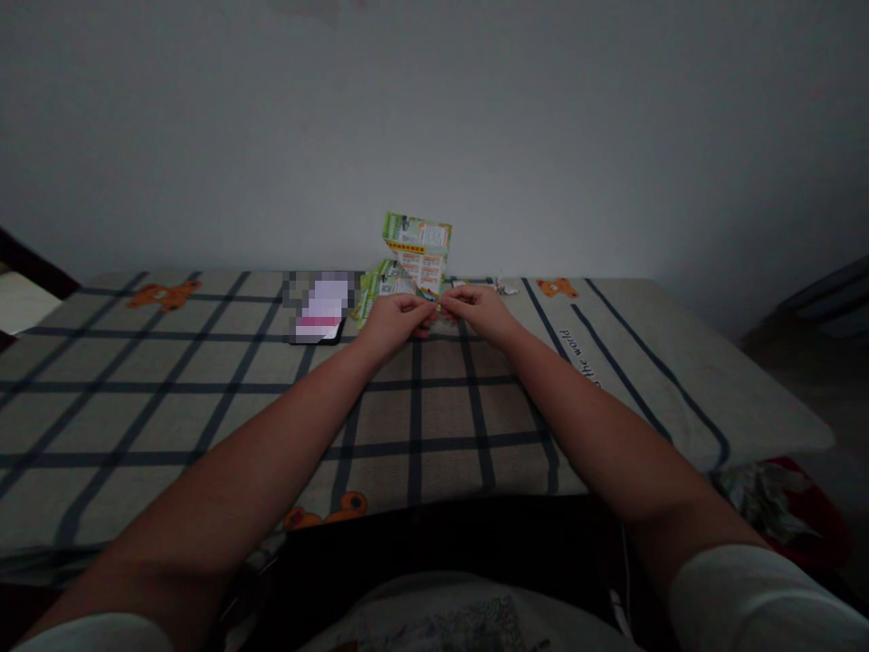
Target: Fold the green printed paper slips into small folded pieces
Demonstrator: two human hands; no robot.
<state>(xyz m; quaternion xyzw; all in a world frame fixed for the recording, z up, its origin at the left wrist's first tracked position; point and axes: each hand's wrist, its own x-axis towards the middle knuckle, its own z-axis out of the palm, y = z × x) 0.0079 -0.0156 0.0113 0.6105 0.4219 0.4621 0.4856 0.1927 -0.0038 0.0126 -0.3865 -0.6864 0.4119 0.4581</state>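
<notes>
Both hands meet near the middle of the table, in front of a green and white printed box point(416, 237) that stands open against the wall. My left hand point(397, 322) is closed, fingertips pinched together. My right hand point(481, 311) is also pinched, its tips nearly touching the left ones. A tiny yellowish piece point(438, 308) shows between the fingertips; what it is cannot be made out. Just behind my left hand lie green printed packets or sheets point(381, 282), partly hidden by it.
A checked cloth point(272, 407) covers the table. Left of the packets lies a phone point(324, 308) with a lit screen. Small whitish scraps point(503, 287) lie behind my right hand. A red container point(807, 507) with crumpled wrappers is below the table's right edge.
</notes>
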